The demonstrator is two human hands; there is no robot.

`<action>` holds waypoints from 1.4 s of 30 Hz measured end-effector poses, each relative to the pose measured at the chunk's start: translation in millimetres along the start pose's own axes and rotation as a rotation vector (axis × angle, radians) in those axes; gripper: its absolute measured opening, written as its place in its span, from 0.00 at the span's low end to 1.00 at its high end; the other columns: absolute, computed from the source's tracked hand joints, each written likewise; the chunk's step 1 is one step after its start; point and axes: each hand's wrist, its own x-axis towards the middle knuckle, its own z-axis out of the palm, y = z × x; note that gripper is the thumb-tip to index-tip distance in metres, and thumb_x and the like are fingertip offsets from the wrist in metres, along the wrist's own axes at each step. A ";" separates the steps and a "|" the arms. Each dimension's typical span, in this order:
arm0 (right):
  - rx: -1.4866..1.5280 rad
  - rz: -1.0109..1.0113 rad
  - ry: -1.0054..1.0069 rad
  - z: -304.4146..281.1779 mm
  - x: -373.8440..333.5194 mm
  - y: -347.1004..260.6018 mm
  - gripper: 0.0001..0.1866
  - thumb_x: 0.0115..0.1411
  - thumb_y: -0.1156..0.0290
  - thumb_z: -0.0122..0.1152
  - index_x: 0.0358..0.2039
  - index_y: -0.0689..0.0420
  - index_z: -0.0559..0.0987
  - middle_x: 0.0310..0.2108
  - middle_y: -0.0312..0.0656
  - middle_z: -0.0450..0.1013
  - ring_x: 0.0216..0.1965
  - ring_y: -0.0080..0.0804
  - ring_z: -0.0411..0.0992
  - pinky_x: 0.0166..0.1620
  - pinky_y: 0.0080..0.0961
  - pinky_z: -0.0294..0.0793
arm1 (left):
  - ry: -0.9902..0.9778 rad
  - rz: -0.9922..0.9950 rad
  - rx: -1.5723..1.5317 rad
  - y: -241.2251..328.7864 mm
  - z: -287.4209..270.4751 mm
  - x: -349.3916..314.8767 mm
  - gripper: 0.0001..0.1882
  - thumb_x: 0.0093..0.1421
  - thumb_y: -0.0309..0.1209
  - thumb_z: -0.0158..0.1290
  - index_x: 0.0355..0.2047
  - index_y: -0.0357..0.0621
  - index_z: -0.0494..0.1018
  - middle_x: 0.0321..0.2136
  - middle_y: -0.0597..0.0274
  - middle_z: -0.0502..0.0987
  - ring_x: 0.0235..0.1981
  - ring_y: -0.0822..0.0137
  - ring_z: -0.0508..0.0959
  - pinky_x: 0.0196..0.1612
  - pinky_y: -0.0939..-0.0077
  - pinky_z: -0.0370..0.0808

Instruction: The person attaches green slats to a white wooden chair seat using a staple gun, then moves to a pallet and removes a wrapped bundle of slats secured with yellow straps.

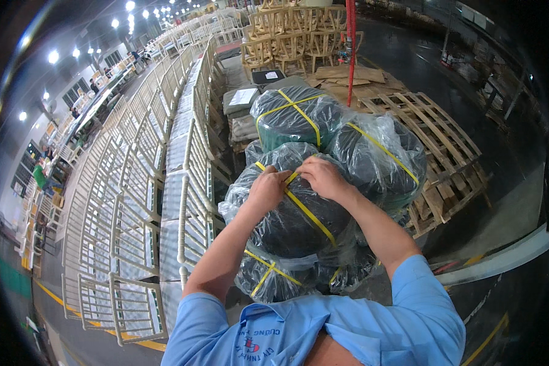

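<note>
A round, dark bundle [274,227] wrapped in see-through plastic stands right in front of me. Yellow strapping band [312,216] runs across its top. My left hand [267,190] pinches the band near the middle of the top. Close beside it, my right hand [324,177] has its fingertips pressed together on the same band. A short stretch of yellow shows between the two hands; whether there is a knot or crossing under the fingers is hidden. Similar strapped bundles sit behind [299,119], to the right [381,155] and lower down nearer me [268,276].
Long rows of white slatted chair-like frames [125,213] stand to the left. Wooden pallets [436,140] are stacked on the right. Folded grey pads [241,104] and stacked wooden chairs [293,46] are farther back, near a red upright pole [351,55]. People work at tables far left.
</note>
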 end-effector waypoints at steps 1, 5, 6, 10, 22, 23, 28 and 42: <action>-0.015 -0.001 -0.041 8.1 8.4 3.6 0.10 0.62 0.72 0.65 0.43 0.55 0.86 0.45 0.44 0.78 0.48 0.45 0.78 0.51 0.38 0.77 | -0.053 0.005 -0.003 -5.4 -0.8 4.3 0.20 0.59 0.26 0.59 0.52 0.53 0.82 0.39 0.50 0.78 0.43 0.46 0.81 0.48 0.55 0.78; -0.052 0.018 -0.075 19.5 18.4 14.1 0.10 0.62 0.69 0.65 0.44 0.50 0.87 0.48 0.40 0.77 0.51 0.41 0.77 0.53 0.36 0.76 | -0.149 0.034 -0.017 -24.0 0.7 18.5 0.19 0.57 0.28 0.62 0.51 0.51 0.82 0.39 0.49 0.80 0.43 0.47 0.82 0.46 0.56 0.78; -0.038 0.051 -0.138 21.7 22.8 8.9 0.09 0.62 0.68 0.65 0.42 0.51 0.87 0.46 0.40 0.78 0.50 0.42 0.77 0.53 0.36 0.77 | -0.200 0.007 -0.063 -31.3 1.7 16.4 0.19 0.58 0.28 0.61 0.51 0.52 0.82 0.39 0.48 0.80 0.43 0.45 0.81 0.46 0.55 0.78; -0.042 -0.055 -0.145 7.9 28.3 19.2 0.10 0.61 0.68 0.67 0.42 0.58 0.82 0.47 0.46 0.75 0.48 0.49 0.76 0.50 0.39 0.76 | -0.203 0.162 0.078 -26.7 9.8 30.2 0.25 0.55 0.24 0.59 0.55 0.57 0.80 0.41 0.50 0.79 0.47 0.45 0.80 0.50 0.53 0.78; 0.119 -0.339 -0.117 34.2 25.3 37.9 0.10 0.64 0.67 0.68 0.41 0.59 0.84 0.42 0.55 0.78 0.47 0.50 0.76 0.55 0.48 0.74 | -0.305 -0.120 0.278 -3.8 27.2 25.8 0.25 0.55 0.45 0.59 0.54 0.60 0.81 0.49 0.55 0.83 0.53 0.51 0.80 0.51 0.52 0.78; 0.122 -0.337 -0.140 36.8 26.6 43.7 0.10 0.63 0.68 0.68 0.41 0.61 0.83 0.43 0.55 0.77 0.47 0.52 0.75 0.54 0.47 0.74 | -0.247 -0.084 0.163 -3.4 29.6 22.2 0.23 0.56 0.45 0.57 0.53 0.62 0.81 0.50 0.57 0.83 0.56 0.53 0.78 0.51 0.52 0.77; 0.138 -0.327 -0.183 26.1 22.5 70.7 0.12 0.60 0.69 0.68 0.39 0.65 0.82 0.42 0.57 0.76 0.45 0.57 0.74 0.51 0.47 0.74 | 0.050 -0.083 0.251 13.0 47.5 20.8 0.18 0.57 0.47 0.61 0.44 0.55 0.80 0.36 0.55 0.84 0.45 0.49 0.82 0.52 0.51 0.76; 0.196 -0.319 -0.234 26.4 25.4 81.7 0.07 0.63 0.72 0.65 0.39 0.60 0.84 0.41 0.54 0.77 0.45 0.50 0.76 0.52 0.45 0.76 | 0.302 -0.626 0.191 75.7 67.8 18.3 0.09 0.50 0.42 0.62 0.27 0.54 0.85 0.26 0.58 0.84 0.31 0.55 0.85 0.28 0.54 0.79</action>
